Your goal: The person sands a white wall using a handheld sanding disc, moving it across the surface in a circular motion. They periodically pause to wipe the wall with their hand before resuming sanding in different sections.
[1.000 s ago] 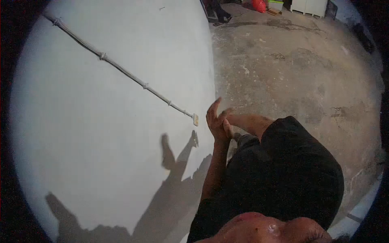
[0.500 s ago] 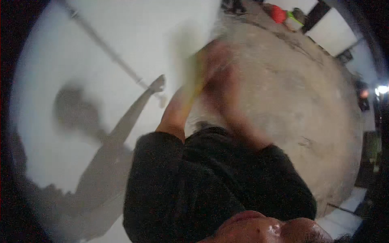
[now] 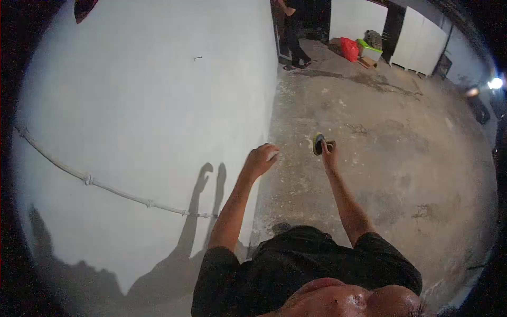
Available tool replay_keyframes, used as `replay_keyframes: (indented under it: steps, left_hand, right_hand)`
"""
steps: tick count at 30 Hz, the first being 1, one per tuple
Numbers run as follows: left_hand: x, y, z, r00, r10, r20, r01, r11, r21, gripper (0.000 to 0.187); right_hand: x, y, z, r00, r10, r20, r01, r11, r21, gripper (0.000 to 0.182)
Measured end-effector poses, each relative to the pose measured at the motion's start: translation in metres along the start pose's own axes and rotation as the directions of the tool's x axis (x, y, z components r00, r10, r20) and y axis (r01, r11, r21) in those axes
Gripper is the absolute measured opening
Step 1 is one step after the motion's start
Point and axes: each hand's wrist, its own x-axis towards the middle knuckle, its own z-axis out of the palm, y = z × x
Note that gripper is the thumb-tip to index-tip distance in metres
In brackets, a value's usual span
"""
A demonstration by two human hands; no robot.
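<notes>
Beside the white wall (image 3: pixel 174 95), my left hand (image 3: pixel 261 160) is raised with its fingers curled toward the thumb. A small pale patch shows between them, too small to make out. To its right, over the concrete floor, my right hand (image 3: pixel 329 153) pinches a round, flat object (image 3: pixel 318 144) with a dark face and a yellow-green rim. The disc is held on edge, and the two hands are well apart.
A pipe (image 3: pixel 119 192) runs low along the wall, and a small hook (image 3: pixel 197 58) sticks out higher up. Far off are a person in dark clothes (image 3: pixel 293 37), a red bag (image 3: pixel 349 49), a green-lidded box (image 3: pixel 369 51) and white panels (image 3: pixel 419 42) on the concrete floor (image 3: pixel 401 148).
My hands, blurred and close together before, are now apart, the right one farther right with the disc. The view has shifted, showing more floor and the distant person.
</notes>
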Motion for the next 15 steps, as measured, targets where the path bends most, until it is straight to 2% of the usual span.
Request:
replay_keyframes:
  steps: [2, 4, 6, 7, 9, 10, 11, 12, 13, 15]
  left_hand:
    - [-0.04, 0.014, -0.052, 0.966, 0.066, -0.248, -0.055, 0.997, 0.053, 0.023]
    - [-0.082, 0.038, -0.091, 0.892, 0.122, -0.436, -0.059, 0.986, 0.154, 0.02]
    - [-0.131, 0.057, -0.116, 0.823, 0.109, -0.557, 0.01, 0.979, 0.206, 0.017]
    - [-0.153, 0.063, -0.125, 0.793, 0.08, -0.604, 0.061, 0.976, 0.209, 0.015]
    - [-0.188, 0.064, -0.13, 0.723, 0.004, -0.691, 0.17, 0.968, 0.183, 0.013]
    - [-0.199, 0.065, -0.134, 0.704, 0.032, -0.71, 0.196, 0.951, 0.237, 0.013]
    - [-0.209, 0.065, -0.137, 0.685, 0.062, -0.726, 0.222, 0.932, 0.288, 0.014]
    - [-0.22, 0.059, -0.134, 0.641, 0.013, -0.767, 0.266, 0.934, 0.239, 0.017]
    - [-0.221, 0.058, -0.135, 0.642, 0.013, -0.766, 0.273, 0.93, 0.245, 0.017]
    - [-0.225, 0.06, -0.13, 0.504, 0.044, -0.863, 0.285, 0.934, 0.214, 0.02]
  right_hand:
    - [0.002, 0.009, 0.035, 0.998, -0.002, 0.062, -0.002, 0.998, 0.059, 0.026]
    - [0.0, 0.028, 0.068, 0.992, 0.0, 0.124, -0.016, 0.992, 0.128, 0.026]
    - [-0.026, 0.077, 0.101, 0.98, 0.045, 0.196, -0.048, 0.999, 0.01, 0.027]
    - [-0.046, 0.12, 0.118, 0.951, -0.13, 0.282, 0.173, 0.976, -0.135, 0.027]
    - [-0.095, 0.111, 0.131, 0.911, 0.092, 0.401, -0.05, 0.992, -0.114, 0.028]
    - [-0.125, 0.072, 0.132, 0.765, 0.439, 0.472, -0.499, 0.867, 0.001, 0.027]
    - [-0.142, 0.075, 0.143, 0.713, 0.466, 0.524, -0.523, 0.851, -0.045, 0.027]
    - [-0.161, 0.077, 0.151, 0.657, 0.493, 0.571, -0.543, 0.834, -0.095, 0.027]
    - [-0.183, 0.093, 0.156, 0.677, 0.372, 0.635, -0.474, 0.88, -0.01, 0.027]
    - [-0.206, 0.134, 0.19, 0.764, 0.03, 0.645, -0.143, 0.982, 0.124, 0.029]
